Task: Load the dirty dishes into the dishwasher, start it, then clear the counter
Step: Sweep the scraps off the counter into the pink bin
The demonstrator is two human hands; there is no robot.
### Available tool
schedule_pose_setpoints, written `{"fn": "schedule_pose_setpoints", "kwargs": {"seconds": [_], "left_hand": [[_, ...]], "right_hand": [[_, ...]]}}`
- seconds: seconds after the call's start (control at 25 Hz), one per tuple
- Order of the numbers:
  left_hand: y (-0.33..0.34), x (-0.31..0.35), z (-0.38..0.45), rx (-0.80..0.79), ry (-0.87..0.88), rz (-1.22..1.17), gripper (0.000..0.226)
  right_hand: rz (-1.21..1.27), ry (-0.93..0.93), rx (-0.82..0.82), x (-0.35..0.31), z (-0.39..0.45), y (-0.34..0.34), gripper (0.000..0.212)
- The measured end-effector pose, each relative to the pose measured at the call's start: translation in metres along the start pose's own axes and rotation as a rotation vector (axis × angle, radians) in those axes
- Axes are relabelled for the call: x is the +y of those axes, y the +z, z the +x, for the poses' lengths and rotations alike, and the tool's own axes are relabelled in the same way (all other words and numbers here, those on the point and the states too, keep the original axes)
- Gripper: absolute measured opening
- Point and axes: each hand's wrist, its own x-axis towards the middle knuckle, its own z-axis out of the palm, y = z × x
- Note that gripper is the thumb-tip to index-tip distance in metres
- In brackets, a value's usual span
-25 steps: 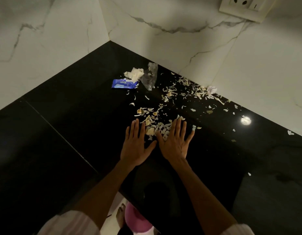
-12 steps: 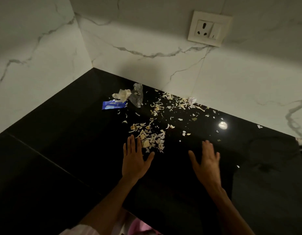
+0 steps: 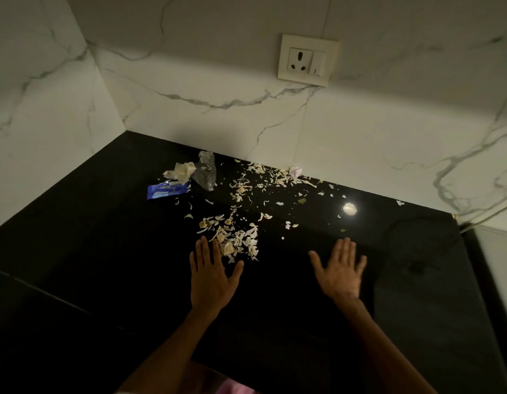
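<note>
Since 1 s ago, rt hand (image 3: pixel 339 270) is sitting well apart from lt hand (image 3: pixel 211 275); earlier both were side by side at the scrap pile. Now rt is spread wide, palm down, fingers straight, over bare black counter (image 3: pixel 76 251), holding nothing. Can't tell if it's touching the surface; slightly blurred. Lt hand is lying flat, fingers straight and together, thumb out, fingertips at the near edge of the peel scraps (image 3: pixel 235 240), holding nothing.

Scraps are lying in a heap just beyond lt hand, w/ thinner scatter running back toward the marble wall (image 3: pixel 360 143). Blue wrapper (image 3: pixel 167 190), crumpled tissue (image 3: pixel 181 171) and clear plastic bit (image 3: pixel 206 171) are sitting close together near the back corner. Wall socket (image 3: pixel 307 60) is above. Ceiling-light glare (image 3: pixel 349 208) is reflecting on counter.
</note>
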Motion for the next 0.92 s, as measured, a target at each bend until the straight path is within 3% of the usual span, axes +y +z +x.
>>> {"fn": "schedule_pose_setpoints", "kwargs": {"seconds": [0.16,0.24,0.4,0.52,0.64,0.84,0.92], "left_hand": [[-0.005,0.001,-0.001,-0.012,-0.014,0.001,0.101],[-0.006,0.000,0.001,-0.024,-0.015,0.004,0.102],[-0.005,-0.002,0.000,-0.026,0.004,0.004,0.106],[-0.004,-0.001,0.000,-0.017,0.008,0.006,0.106],[-0.001,-0.002,0.000,0.002,0.009,0.000,0.105],[-0.001,-0.002,0.002,-0.002,0.003,0.014,0.106],[-0.001,-0.002,0.002,-0.001,-0.005,0.013,0.105]], "right_hand": [[0.011,-0.374,-0.110,-0.053,0.003,0.002,0.092],[0.120,-0.420,-0.051,-0.053,0.009,-0.005,0.091],[0.158,-0.234,0.080,-0.003,0.035,-0.024,0.085],[0.142,-0.063,0.016,0.038,0.047,-0.028,0.090],[0.026,-0.045,0.018,0.027,0.044,-0.018,0.090],[0.015,-0.564,-0.118,-0.043,0.025,-0.014,0.084],[0.130,-0.626,-0.109,-0.043,0.029,-0.020,0.079]]}}
